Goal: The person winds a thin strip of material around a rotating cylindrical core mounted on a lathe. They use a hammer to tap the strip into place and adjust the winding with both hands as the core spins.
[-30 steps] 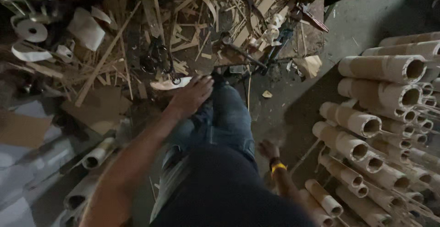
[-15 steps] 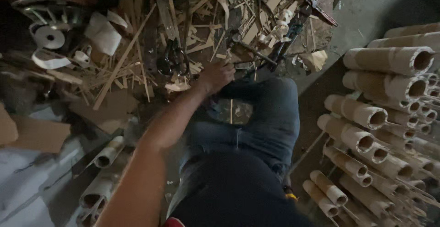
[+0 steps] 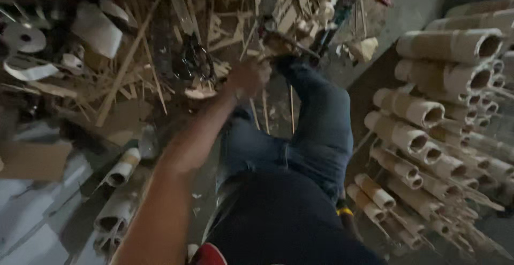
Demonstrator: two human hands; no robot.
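the left hand (image 3: 247, 76) is stretched far forward over the knee of the blue-jeaned leg (image 3: 316, 120), blurred by motion, so whether its fingers are spread or curled around anything cannot be told. it sits right at the near edge of the heap of wood strips (image 3: 160, 56), with thin pale slats fanning out just beyond and to the left of it. a small curled scrap of wood (image 3: 201, 91) lies just beside the hand on its left, apart from it as far as the blur allows. a dark tool-like object (image 3: 332, 21) lies past the knee, near the hand but not touching. the right hand is out of sight; only a yellow-banded handle (image 3: 344, 211) shows low by the hip.

the cardboard tubes (image 3: 423, 110) are stacked on the right, open ends facing the camera, all hollow. more tubes (image 3: 122, 168) lie at lower left, also hollow. flat white discs (image 3: 24, 37) rest at upper left.
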